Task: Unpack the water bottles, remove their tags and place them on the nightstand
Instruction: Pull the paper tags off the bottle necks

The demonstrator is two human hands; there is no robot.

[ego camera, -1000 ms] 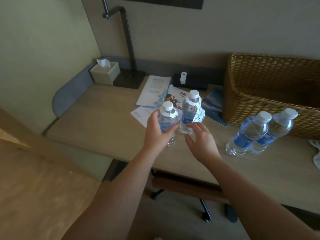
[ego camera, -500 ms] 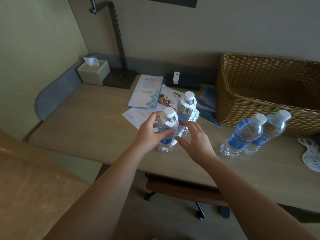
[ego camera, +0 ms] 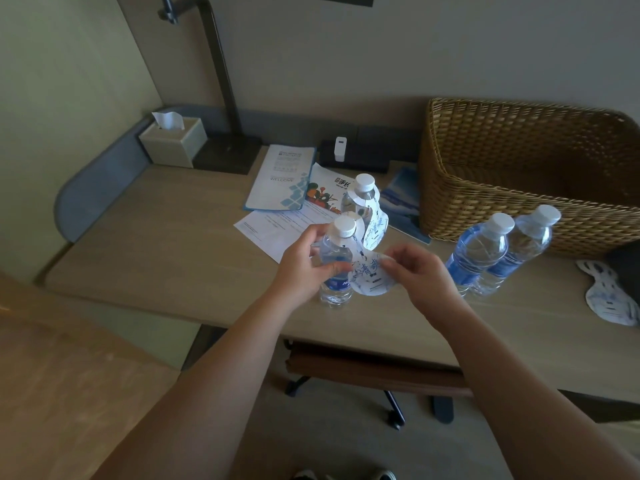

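Clear plastic water bottle (ego camera: pixel 335 268) in the left hand (ego camera: pixel 304 268): white cap, blue label; its round paper tag (ego camera: pixel 370 277) is white with blue print.

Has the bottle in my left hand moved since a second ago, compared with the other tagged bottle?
Yes. The held bottle has come toward the person and now stands in front of the tagged bottle, no longer beside it. The left hand grips it; the right hand holds its tag.

Dim room, beige walls (ego camera: pixel 415 46). Wood table (ego camera: pixel 166 244) in corner, grey padded edge (ego camera: pixel 90 199). Black lamp (ego camera: pixel 221 98) at back, chair (ego camera: pixel 381 375) tucked underneath, carpet (ego camera: pixel 311 438).
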